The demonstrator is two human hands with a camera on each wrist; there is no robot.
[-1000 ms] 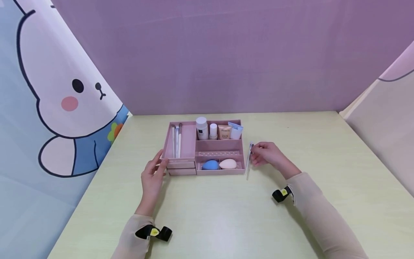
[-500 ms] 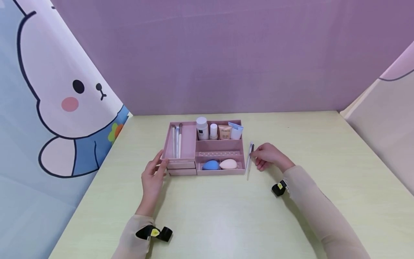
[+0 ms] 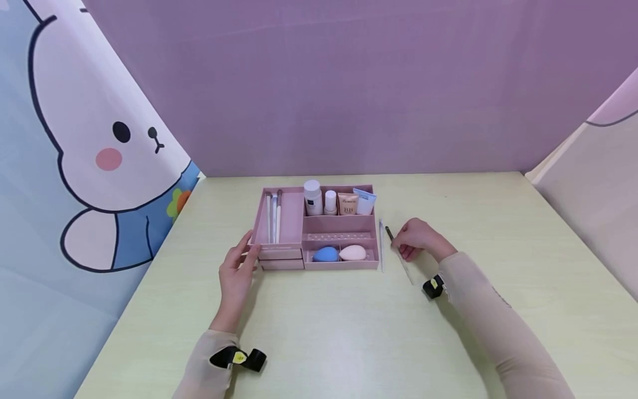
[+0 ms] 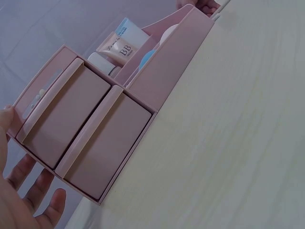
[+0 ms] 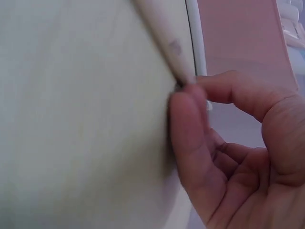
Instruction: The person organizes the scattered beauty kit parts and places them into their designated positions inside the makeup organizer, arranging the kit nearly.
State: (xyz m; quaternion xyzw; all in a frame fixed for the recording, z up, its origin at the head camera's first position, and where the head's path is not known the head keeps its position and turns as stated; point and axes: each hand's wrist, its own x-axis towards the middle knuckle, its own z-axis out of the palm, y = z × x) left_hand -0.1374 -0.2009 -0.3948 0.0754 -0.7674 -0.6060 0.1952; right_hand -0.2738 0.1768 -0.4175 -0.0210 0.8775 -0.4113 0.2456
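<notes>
A pink makeup organizer [image 3: 340, 265] stands on the table, two drawers at its front left. At its left front corner is my left hand [image 3: 236, 277], touching the edge with fingers loosely spread along the side, as the left wrist view shows. To the right of the organizer, my right hand [image 3: 416, 239] pinches a makeup brush [image 3: 405, 267] between thumb and fingers; its dark end points away from me and its pale handle slants toward the front right. Between this brush and the organizer lies a second thin pale brush [image 3: 381, 249].
Several brushes [image 3: 277, 219] lie in the organizer's left tray. Its back right compartment holds a white bottle [image 3: 313, 199], a smaller white-capped bottle [image 3: 330, 203], a BB cream tube [image 3: 347, 204] and a light blue tube [image 3: 365, 203]. Blue [image 3: 325, 254] and pale pink [image 3: 353, 252] makeup sponges sit in front.
The brush in my right hand has separated from the one beside the organizer, its handle end swinging right. The left hand has stayed at the corner.
</notes>
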